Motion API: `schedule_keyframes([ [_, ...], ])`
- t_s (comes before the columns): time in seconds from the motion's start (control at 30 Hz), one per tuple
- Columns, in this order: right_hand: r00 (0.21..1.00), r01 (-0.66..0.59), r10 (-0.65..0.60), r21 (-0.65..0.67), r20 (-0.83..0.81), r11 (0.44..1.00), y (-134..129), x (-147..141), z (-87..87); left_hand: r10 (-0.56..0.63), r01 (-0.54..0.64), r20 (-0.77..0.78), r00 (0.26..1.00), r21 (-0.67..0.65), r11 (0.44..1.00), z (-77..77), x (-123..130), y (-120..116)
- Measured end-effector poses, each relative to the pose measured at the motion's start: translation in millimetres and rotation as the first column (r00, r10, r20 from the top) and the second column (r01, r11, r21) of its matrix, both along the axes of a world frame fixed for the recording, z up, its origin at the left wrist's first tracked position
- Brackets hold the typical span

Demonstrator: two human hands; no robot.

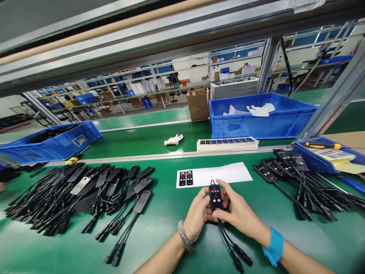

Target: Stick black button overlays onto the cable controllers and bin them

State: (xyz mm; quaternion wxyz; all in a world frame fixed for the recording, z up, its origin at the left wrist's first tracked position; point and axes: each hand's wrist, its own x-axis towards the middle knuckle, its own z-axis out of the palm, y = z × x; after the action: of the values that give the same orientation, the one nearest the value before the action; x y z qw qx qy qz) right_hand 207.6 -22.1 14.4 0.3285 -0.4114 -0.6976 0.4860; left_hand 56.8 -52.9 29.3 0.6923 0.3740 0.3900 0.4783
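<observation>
A small black controller box (216, 197) with a hook loop on top and two cables with connectors is held upright between both hands. My left hand (199, 208) is closed around its left side. Against its right side and lower edge press the fingers and thumb of my right hand (238, 207). The box's front carries a dark label with red and white marks. Just beyond lies a white sticker sheet (216, 174) with two black labels at its left end. The cables (229, 243) hang toward me over the green table.
At left lies a large heap of black controllers with cables (68, 194); a smaller pile (288, 167) is at right. Behind are a stack of label sheets (228, 146), a white glove (173, 140) and blue bins (256, 127). A screwdriver (322, 145) rests on the right tray.
</observation>
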Motion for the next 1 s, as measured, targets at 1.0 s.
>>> schedule_keyframes([
  [1.0,0.259,0.111,-0.73,0.731,0.633,0.673,59,74,26.2,0.308,0.182,-0.683,0.662,0.546,0.818,-8.2,-10,8],
])
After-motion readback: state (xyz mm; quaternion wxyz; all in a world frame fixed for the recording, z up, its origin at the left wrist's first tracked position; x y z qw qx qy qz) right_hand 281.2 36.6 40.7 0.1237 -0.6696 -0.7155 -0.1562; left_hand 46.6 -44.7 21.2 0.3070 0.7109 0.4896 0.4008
